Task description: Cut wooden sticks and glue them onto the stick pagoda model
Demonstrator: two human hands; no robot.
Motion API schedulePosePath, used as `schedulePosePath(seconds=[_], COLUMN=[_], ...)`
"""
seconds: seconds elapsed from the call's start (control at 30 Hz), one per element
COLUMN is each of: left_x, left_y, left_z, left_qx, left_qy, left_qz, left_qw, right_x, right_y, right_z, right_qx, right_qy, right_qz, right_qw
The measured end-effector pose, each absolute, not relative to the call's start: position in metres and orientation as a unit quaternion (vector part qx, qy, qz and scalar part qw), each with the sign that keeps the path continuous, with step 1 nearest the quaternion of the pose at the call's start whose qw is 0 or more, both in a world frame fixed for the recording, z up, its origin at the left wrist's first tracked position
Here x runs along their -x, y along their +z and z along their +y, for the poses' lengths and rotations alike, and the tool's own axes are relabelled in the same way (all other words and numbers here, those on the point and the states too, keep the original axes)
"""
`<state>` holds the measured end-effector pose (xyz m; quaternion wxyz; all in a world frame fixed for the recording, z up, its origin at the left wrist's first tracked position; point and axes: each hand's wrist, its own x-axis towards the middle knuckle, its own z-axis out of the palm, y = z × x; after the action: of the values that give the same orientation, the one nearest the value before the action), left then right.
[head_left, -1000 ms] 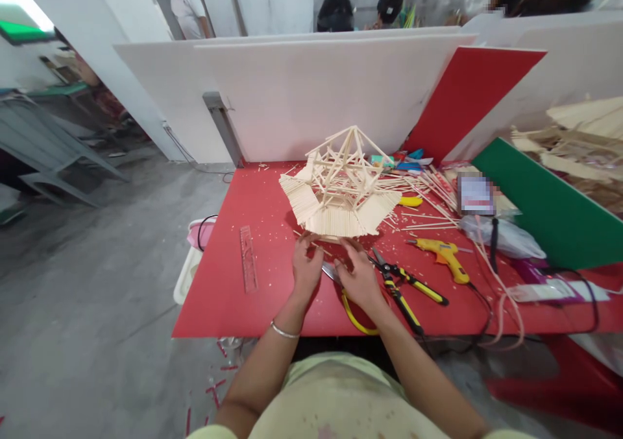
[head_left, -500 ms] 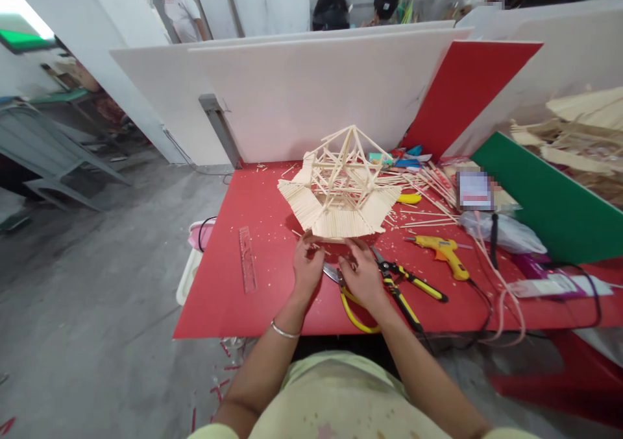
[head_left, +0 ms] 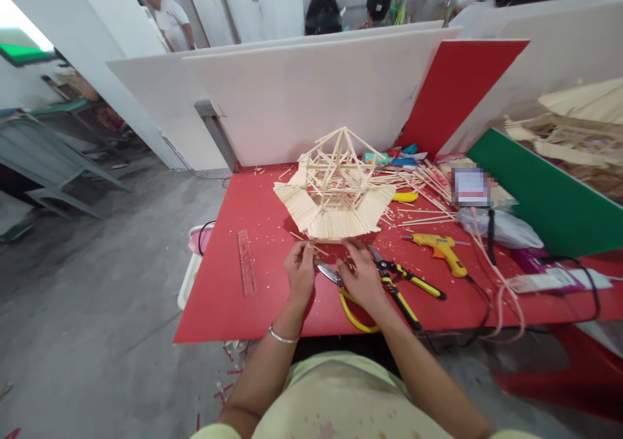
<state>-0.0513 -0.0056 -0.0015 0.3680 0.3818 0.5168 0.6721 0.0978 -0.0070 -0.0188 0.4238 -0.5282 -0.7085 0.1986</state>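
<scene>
A pale wooden-stick model (head_left: 335,222) with an open pointed frame and slatted panels sloping outward stands on the red tabletop (head_left: 214,296). Along its front lower edge lies a short wooden stick (head_left: 327,240). My left hand (head_left: 299,273) pinches the stick's left end between thumb and fingertips. At the other end, my right hand (head_left: 360,277) touches it with an outstretched forefinger, its thumb apart. Scissors with yellow handles (head_left: 348,309) lie partly beneath my right hand, blades toward the left. Black-and-yellow cutters (head_left: 402,296) rest just to its right.
A yellow glue gun (head_left: 440,251) with its cable lies at right. A clear ruler (head_left: 246,262) is at left. Loose sticks (head_left: 428,183) and a plastic bag (head_left: 511,228) sit farther back. White boards (head_left: 302,95) stand behind; other people are beyond them.
My left hand's thumb and fingers have come together at the stick. My right hand stays nearly in place. The view has shifted slightly.
</scene>
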Motion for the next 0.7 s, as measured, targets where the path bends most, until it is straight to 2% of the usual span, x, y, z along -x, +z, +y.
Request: schedulePosePath(seconds=[0.3,0.7], left_x=[0.054,0.056], left_y=[0.027,0.038], left_z=[-0.010,-0.003], left_qx=[-0.367,-0.406], left_qy=[0.682,0.657], left_qz=[0.488,0.523], left_qw=[0.403,0.361], right_x=[-0.097,-0.096], right_y=[-0.011,-0.009], right_z=[-0.015,-0.019], right_qx=[0.515,0.503], right_qy=[0.170,0.174], right_qz=[-0.725,-0.723], right_qw=[0.424,0.441])
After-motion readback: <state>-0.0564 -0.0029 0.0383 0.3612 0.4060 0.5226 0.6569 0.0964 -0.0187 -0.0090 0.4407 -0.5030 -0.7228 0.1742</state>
